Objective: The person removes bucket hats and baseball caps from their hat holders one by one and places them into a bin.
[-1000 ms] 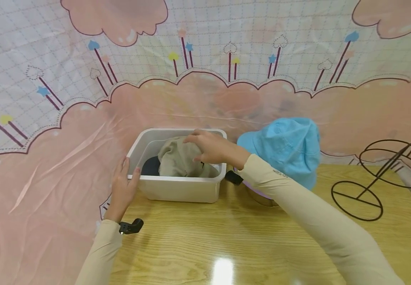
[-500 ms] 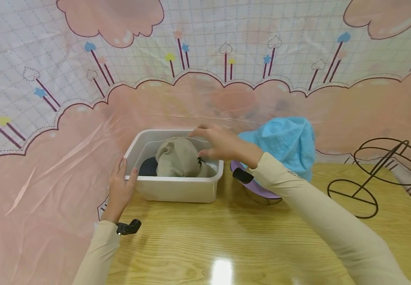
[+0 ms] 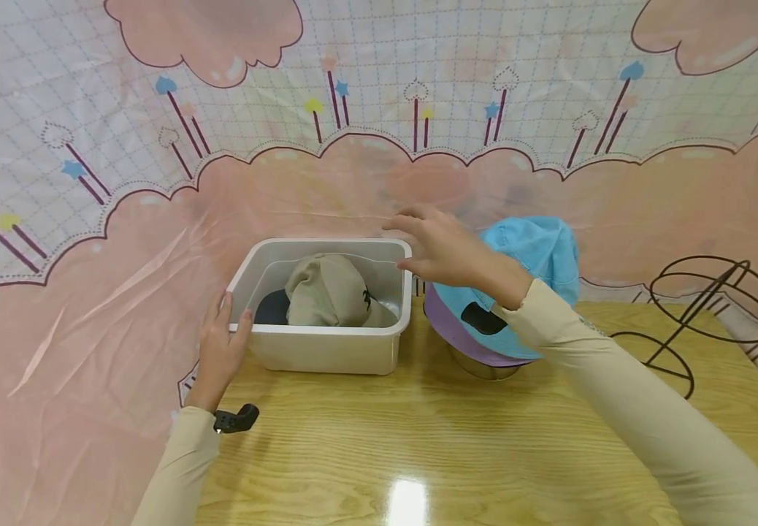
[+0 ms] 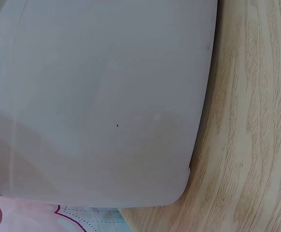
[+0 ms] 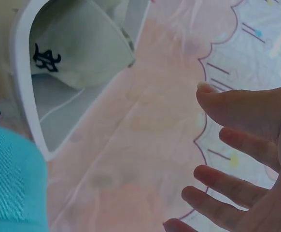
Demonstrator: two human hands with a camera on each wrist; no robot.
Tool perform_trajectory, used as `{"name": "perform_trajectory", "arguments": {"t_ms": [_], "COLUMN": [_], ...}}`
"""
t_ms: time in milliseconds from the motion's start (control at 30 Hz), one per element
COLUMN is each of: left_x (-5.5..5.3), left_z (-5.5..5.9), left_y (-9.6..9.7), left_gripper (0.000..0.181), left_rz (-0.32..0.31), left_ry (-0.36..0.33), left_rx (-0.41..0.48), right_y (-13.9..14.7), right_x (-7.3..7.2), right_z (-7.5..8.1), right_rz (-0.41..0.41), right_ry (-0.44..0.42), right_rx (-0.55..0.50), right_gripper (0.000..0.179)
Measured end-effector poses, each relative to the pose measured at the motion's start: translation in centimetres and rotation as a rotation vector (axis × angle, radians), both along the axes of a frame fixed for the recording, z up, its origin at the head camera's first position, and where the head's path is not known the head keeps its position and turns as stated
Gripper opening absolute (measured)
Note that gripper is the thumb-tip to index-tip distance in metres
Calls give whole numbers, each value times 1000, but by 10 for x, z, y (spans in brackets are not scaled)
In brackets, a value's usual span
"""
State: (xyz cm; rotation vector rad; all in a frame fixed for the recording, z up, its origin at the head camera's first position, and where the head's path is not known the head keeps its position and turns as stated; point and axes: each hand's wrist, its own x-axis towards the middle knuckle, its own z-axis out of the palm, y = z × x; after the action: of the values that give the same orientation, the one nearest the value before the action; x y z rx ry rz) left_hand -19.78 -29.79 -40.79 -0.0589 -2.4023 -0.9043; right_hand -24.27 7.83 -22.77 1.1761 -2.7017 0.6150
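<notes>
A beige baseball cap [image 3: 326, 292] marked with a black emblem is held inside a white plastic bin [image 3: 326, 354], its visor pointed toward the bin's right wall; a dark item [image 3: 272, 308], partly covered by the cap, is seen at its left. The bin's left front corner is touched by the left hand [image 3: 217, 354], its fingers nearly straight and not wrapped around anything. The right hand [image 3: 448, 248] is poised above the bin's right rim, its fingers spread wide and lightly bent, with nothing held. Beneath the right wrist, a light-blue cap [image 3: 543, 248] is stacked over a purple brim [image 3: 448, 329]. A black wire stand [image 3: 712, 292] is placed farther right on the wood-grain table [image 3: 353, 446], backed by a cloud-printed cloth [image 3: 353, 183].
</notes>
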Motion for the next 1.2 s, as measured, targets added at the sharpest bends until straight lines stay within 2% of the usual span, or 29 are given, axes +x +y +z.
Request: {"name": "perform_trajectory", "arguments": {"t_ms": [267,467,667,833,1067,1200], "left_x": [-1,-2,-3,-2,0,0], "left_z": [0,-1,-2,-1,0,0], "left_y": [-1,-2,-1,0,0,0], "left_gripper": [61,61,61,60,59,59], "left_rz": [-2,-1,-2,-2,2,3], "left_ry": [-10,9,21,20,-6,-14], "left_rx": [-3,-9,-14,-13,2,5], "right_y": [25,44,65,83,106,119], "right_x": [5,8,5,7,9,9], "right_z": [2,2,0,2,6,4], "right_rz": [-15,-56,-126,-186,-220,-221], "right_ry": [79,70,109,104,79,95], "right_rx": [-26,-13,10,16,13,10], "right_gripper": [56,58,61,60,62,61]}}
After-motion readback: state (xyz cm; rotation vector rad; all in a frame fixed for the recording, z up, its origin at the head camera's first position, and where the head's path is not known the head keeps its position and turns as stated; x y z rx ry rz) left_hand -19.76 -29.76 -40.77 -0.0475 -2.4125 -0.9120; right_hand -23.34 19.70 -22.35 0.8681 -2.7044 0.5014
